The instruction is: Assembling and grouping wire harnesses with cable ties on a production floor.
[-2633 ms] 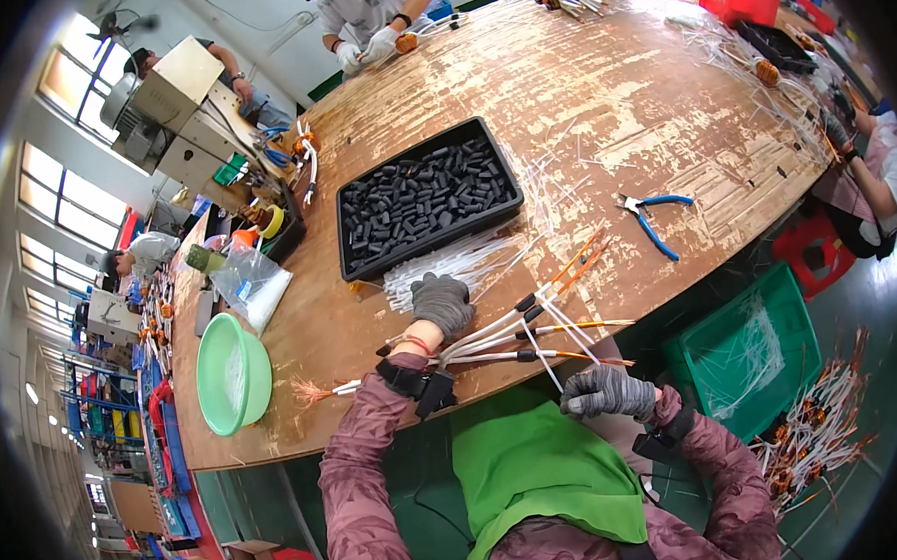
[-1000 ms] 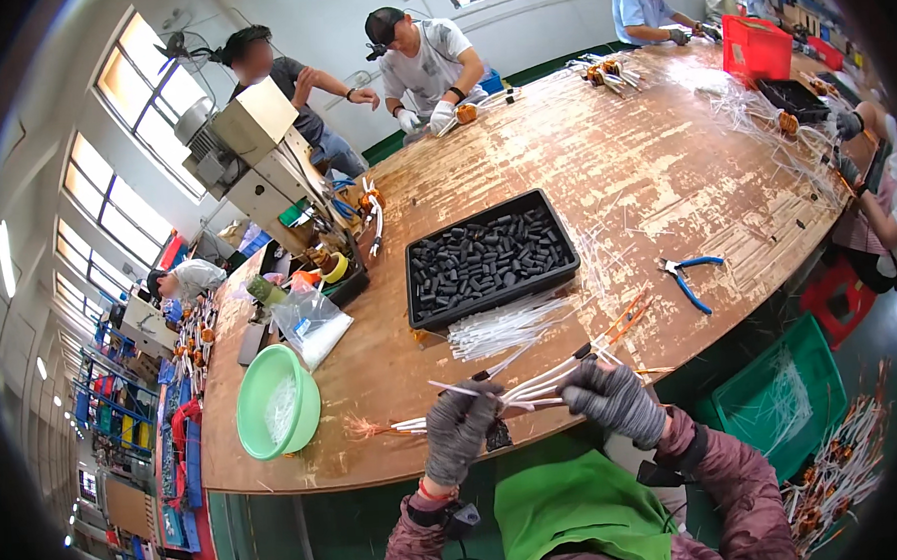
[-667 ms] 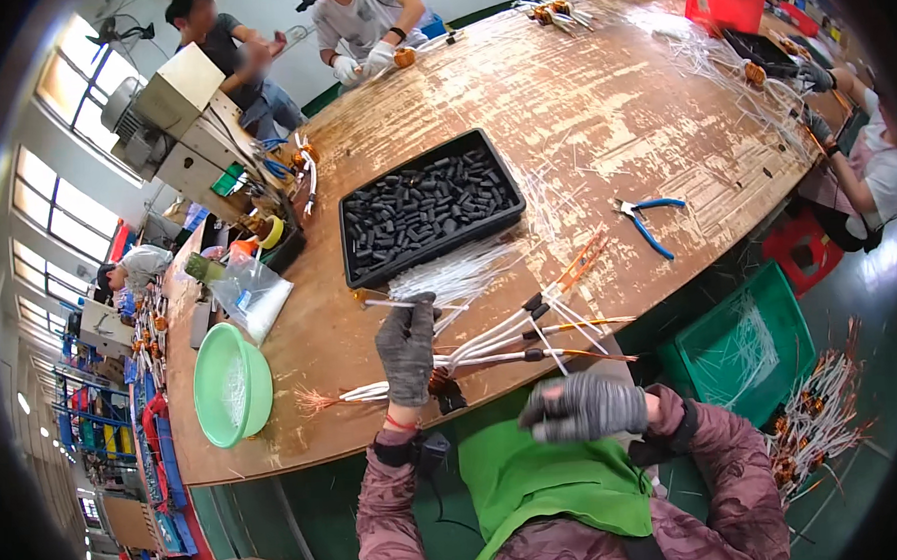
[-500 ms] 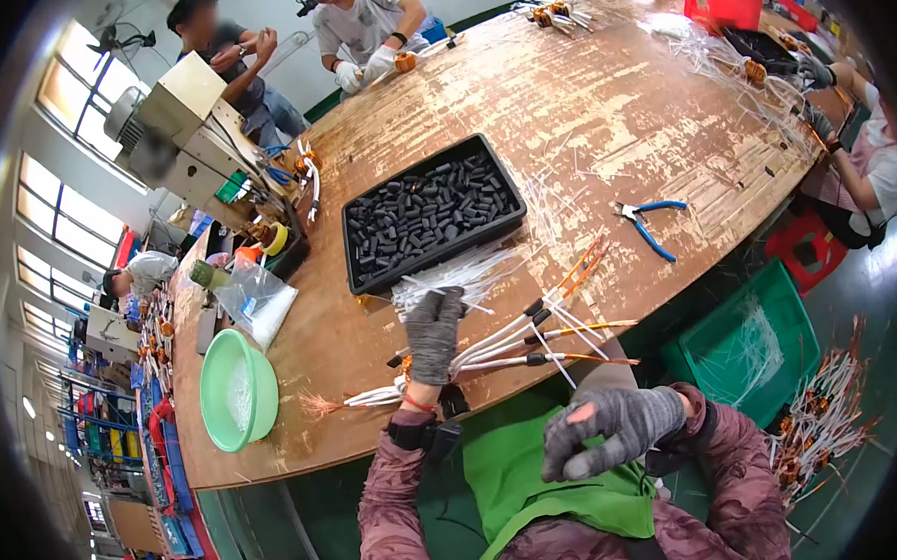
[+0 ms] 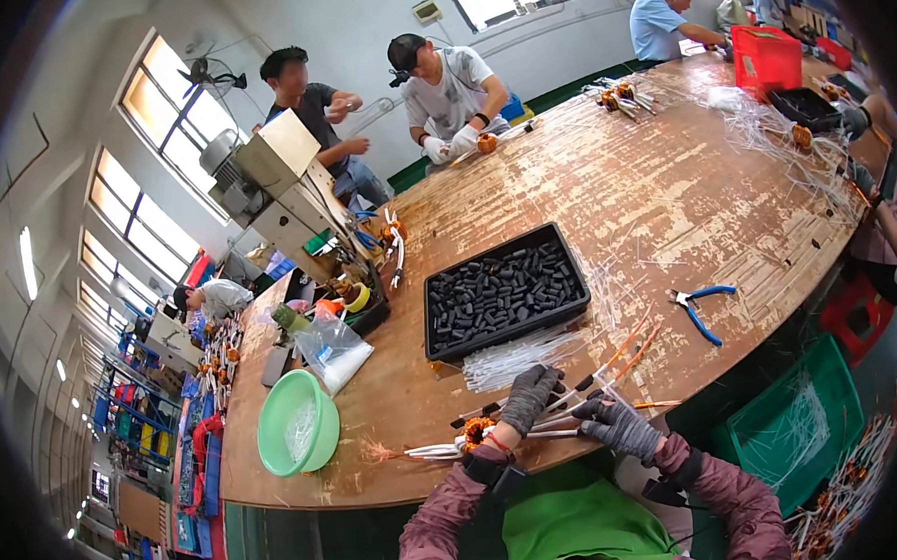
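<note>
A wire coil (image 5: 475,434) with an orange-brown ring and white-sleeved leads lies along the near table edge. My left hand (image 5: 531,399), in a grey knit glove, is closed over the leads just right of the ring. To its right, my gloved right hand (image 5: 620,425) has its fingers closed on the white leads (image 5: 553,434). Short black sleeves sit on several leads, and bare copper strands (image 5: 378,450) fan out at the left end. A thin white strip stands up beside my right fingers. Beyond my left hand lies a pile of white plastic strips (image 5: 520,363).
A black tray (image 5: 512,348) of black sleeves stands mid-table. Blue-handled cutters (image 5: 705,314) lie right; a green bowl (image 5: 327,440) and plastic bag (image 5: 337,355) are left. A green bin (image 5: 741,437) sits below the table's right side. Other people work around the table.
My left hand has moved from the strip pile onto the leads. My right hand has come up from above my lap to the leads. The view has tilted up and shifted left.
</note>
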Tool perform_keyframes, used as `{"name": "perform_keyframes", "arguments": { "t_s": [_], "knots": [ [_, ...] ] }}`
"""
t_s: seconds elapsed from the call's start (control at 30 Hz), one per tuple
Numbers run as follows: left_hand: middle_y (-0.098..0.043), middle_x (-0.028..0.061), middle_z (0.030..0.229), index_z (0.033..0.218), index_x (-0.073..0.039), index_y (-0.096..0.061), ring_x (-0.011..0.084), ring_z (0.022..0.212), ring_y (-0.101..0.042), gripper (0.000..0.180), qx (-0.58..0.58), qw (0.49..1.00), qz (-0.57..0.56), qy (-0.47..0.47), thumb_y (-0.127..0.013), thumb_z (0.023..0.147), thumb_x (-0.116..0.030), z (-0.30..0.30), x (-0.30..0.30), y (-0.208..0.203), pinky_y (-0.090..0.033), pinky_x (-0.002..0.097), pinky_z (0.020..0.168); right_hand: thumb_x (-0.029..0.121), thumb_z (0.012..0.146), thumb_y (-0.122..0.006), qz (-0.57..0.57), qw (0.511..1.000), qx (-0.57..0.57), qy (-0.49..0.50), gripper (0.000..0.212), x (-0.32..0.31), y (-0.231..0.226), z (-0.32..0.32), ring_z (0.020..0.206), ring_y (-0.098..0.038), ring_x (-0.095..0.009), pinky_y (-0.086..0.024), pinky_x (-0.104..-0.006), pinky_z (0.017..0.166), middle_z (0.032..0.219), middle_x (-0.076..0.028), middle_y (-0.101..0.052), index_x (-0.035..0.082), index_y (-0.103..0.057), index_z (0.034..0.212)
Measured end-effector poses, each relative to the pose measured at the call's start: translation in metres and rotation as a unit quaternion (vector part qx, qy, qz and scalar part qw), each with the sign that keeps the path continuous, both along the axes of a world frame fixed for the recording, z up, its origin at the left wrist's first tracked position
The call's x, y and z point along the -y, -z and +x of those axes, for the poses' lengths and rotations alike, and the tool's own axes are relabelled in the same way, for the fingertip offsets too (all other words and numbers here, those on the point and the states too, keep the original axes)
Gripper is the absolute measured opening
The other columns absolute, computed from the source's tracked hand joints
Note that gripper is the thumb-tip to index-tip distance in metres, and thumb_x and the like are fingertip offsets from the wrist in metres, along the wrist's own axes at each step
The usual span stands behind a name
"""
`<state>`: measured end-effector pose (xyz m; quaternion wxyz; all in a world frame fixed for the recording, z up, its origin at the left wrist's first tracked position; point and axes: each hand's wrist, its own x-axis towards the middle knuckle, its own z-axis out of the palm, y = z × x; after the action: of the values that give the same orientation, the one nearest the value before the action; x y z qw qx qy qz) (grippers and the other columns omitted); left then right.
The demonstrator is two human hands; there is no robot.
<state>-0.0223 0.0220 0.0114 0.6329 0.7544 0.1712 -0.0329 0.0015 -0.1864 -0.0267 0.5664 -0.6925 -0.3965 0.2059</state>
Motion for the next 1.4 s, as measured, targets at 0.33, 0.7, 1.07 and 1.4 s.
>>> {"name": "perform_keyframes", "arguments": {
  "t_s": [0.33, 0.7, 1.07, 1.4],
  "knots": [
    [-0.062, 0.0073, 0.078, 0.095, 0.001, -0.061, 0.0129, 0.068, -0.061, 0.023, 0.057, 0.998, -0.037, 0.018, -0.049, 0.093, -0.019, -0.006, 0.001, -0.015, -0.053, 0.0289, 0.059, 0.013, 0.088, -0.056, 0.067, 0.94, -0.333, 0.024, 0.04, -0.013, -0.001, 0.012, 0.062, -0.058, -0.012, -0.052, -0.0255, 0.056, 0.08, -0.008, -0.058, 0.001, -0.043, 0.124],
    [-0.061, 0.0017, 0.076, 0.092, -0.001, -0.064, 0.0076, 0.066, -0.055, 0.021, 0.056, 0.997, -0.06, -0.01, -0.052, 0.092, -0.018, -0.007, 0.004, -0.01, -0.047, 0.0231, 0.061, 0.022, 0.092, -0.054, 0.104, 0.907, -0.408, -0.001, 0.032, -0.012, -0.003, 0.017, 0.056, -0.061, -0.012, -0.051, -0.0233, 0.051, 0.083, -0.011, -0.067, -0.003, -0.055, 0.11],
    [-0.062, 0.0014, 0.084, 0.108, 0.0, -0.062, 0.0089, 0.077, -0.055, 0.024, 0.093, 0.993, -0.064, 0.037, -0.056, 0.09, -0.015, -0.007, 0.01, -0.016, -0.046, 0.0237, 0.073, 0.023, 0.089, -0.058, 0.119, 0.85, -0.512, 0.014, 0.023, -0.005, -0.004, 0.011, 0.057, -0.06, -0.012, -0.048, -0.0229, 0.051, 0.075, -0.007, -0.064, 0.001, -0.059, 0.096],
    [-0.063, 0.0048, 0.092, 0.11, 0.0, -0.06, 0.0115, 0.086, -0.057, 0.024, 0.089, 0.991, -0.024, 0.098, -0.054, 0.09, -0.013, -0.016, 0.011, -0.055, -0.046, 0.025, 0.081, 0.022, 0.089, -0.058, 0.198, 0.777, -0.594, -0.066, 0.027, 0.0, 0.001, 0.01, 0.063, -0.06, -0.011, -0.051, -0.0225, 0.056, 0.087, -0.009, -0.065, 0.001, -0.057, 0.107]
  ]
}}
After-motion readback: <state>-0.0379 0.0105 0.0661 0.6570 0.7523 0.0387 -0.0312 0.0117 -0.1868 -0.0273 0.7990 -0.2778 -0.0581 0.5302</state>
